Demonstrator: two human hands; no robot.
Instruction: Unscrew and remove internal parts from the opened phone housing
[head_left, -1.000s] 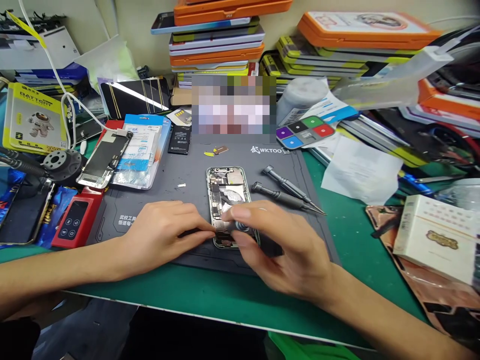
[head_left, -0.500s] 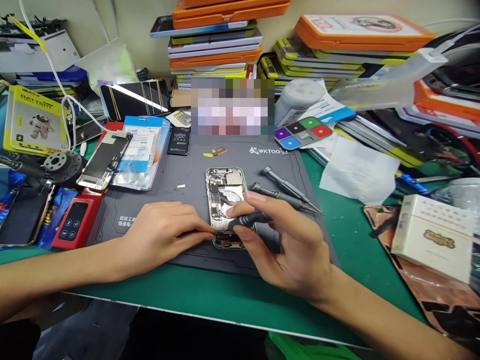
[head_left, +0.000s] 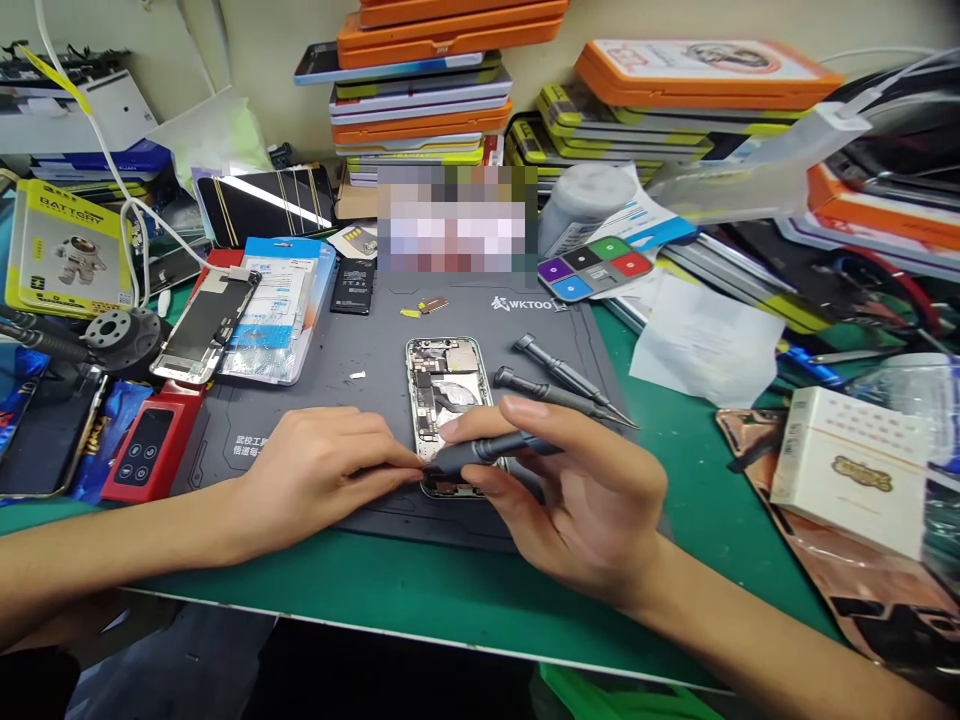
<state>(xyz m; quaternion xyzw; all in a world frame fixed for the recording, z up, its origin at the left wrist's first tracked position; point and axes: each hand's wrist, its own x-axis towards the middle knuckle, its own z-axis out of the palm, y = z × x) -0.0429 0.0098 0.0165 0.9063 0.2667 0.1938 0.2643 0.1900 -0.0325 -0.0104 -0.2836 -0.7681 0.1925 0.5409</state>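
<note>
An opened phone lies on the grey mat, its circuit board and inner parts exposed. My right hand holds a dark screwdriver between thumb and fingers, tilted low across the phone's lower part. My left hand rests on the mat, its thumb and forefinger pinched together at the phone's lower left edge, close to the screwdriver's left end. Whatever lies between those fingertips is hidden. Two more screwdrivers, a grey one and a dark one, lie right of the phone.
A battery, a small copper-coloured part and a tiny metal piece lie on the mat. At left are a detached screen and a red device. Stacked boxes stand behind; a white box sits right.
The screwdriver in my right hand has swung flatter, and its thick end now reaches further left, near my left fingertips. My left hand keeps its pinch. The whole view has shifted slightly.
</note>
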